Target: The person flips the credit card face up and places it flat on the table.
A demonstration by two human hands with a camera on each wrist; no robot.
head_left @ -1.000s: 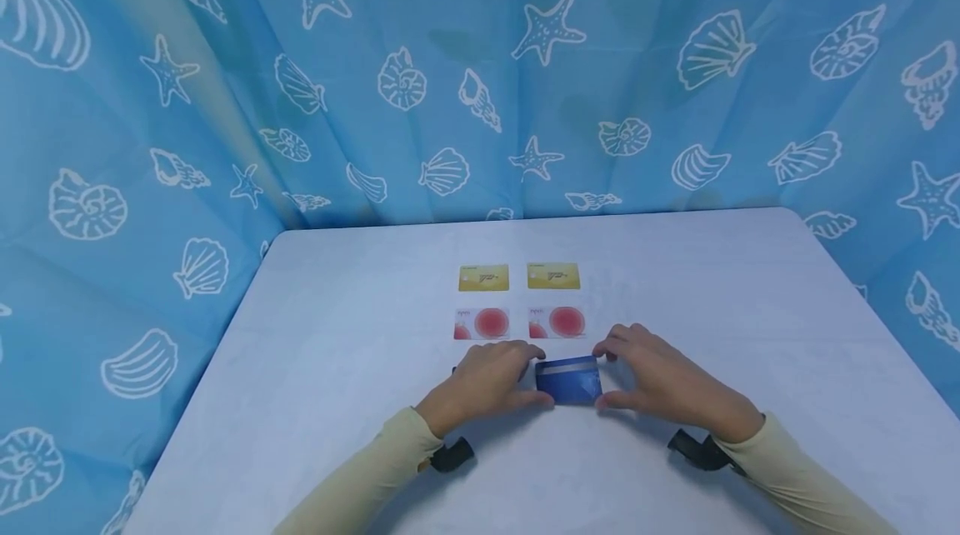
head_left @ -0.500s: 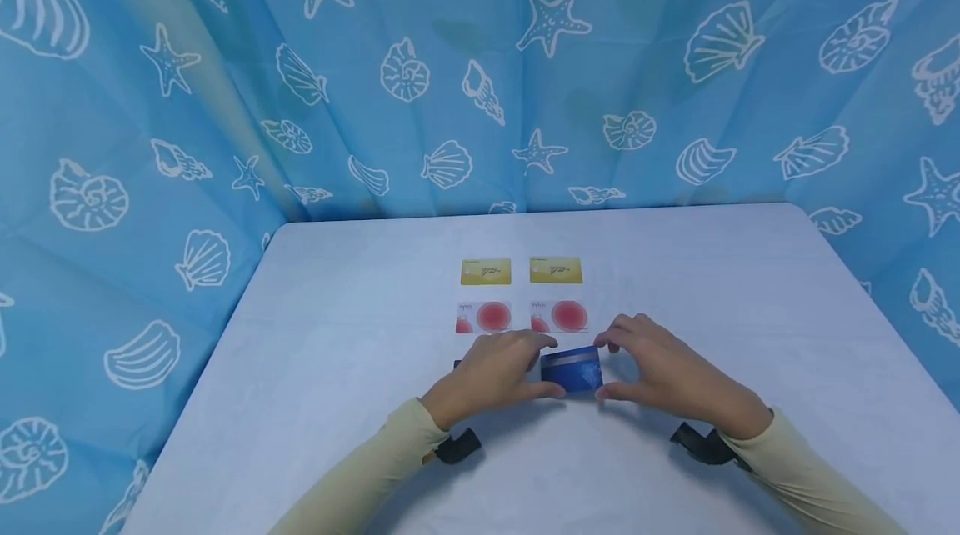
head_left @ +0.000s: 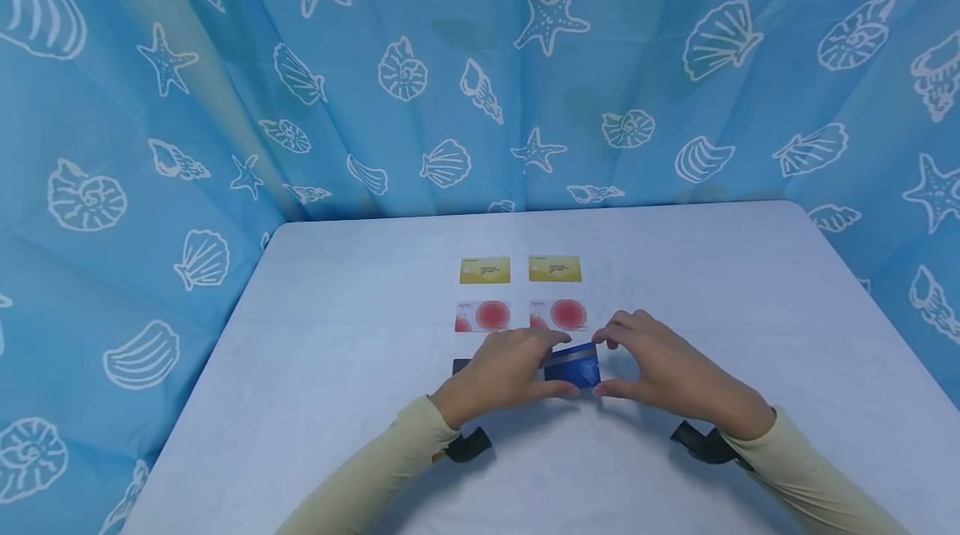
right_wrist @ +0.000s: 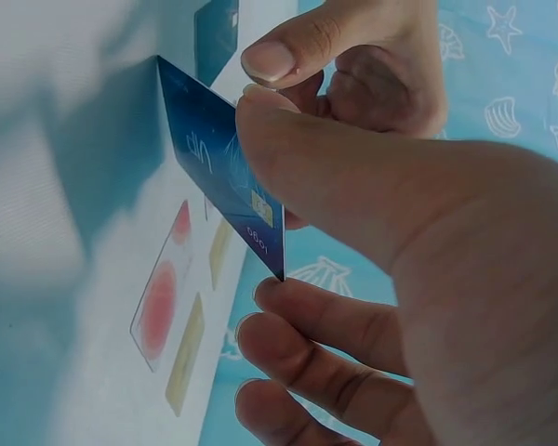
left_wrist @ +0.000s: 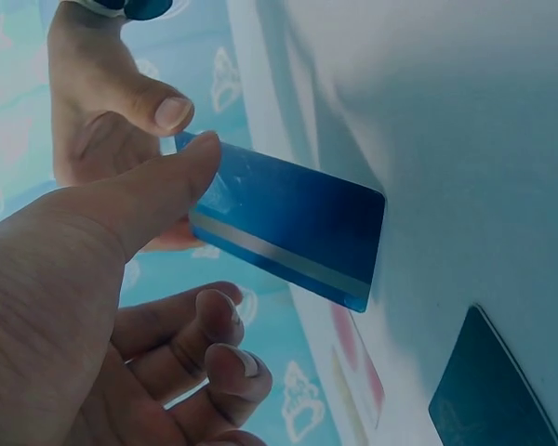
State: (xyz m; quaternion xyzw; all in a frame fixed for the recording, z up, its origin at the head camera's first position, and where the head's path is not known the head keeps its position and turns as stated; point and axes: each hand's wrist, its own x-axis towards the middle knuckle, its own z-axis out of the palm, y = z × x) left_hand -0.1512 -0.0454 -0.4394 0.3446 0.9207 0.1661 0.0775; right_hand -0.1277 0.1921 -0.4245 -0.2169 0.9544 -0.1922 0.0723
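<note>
A blue bank card (head_left: 573, 367), its stripe side toward the head view, is tilted up over the table. My right hand (head_left: 663, 368) pinches its right end between thumb and index finger. In the right wrist view the card's printed face (right_wrist: 214, 158) shows a small chip. My left hand (head_left: 513, 368) arches over the card's left part, its thumb (left_wrist: 181, 172) overlapping the long edge in the left wrist view. The left fingers (left_wrist: 223, 367) are bent loosely, with a gap between them and the card. A dark blue card (left_wrist: 493, 390) lies on the table, mostly hidden by the left hand in the head view.
Two yellow cards (head_left: 484, 270) lie in a row behind two white cards (head_left: 483, 316) with red circles, just beyond my hands. The white table (head_left: 337, 310) ends at a blue shell-print curtain (head_left: 480, 160) at the back and sides.
The blue card has tilted up, its right end rising. My left hand has slid right along it, closer to my right hand, uncovering part of the dark card.
</note>
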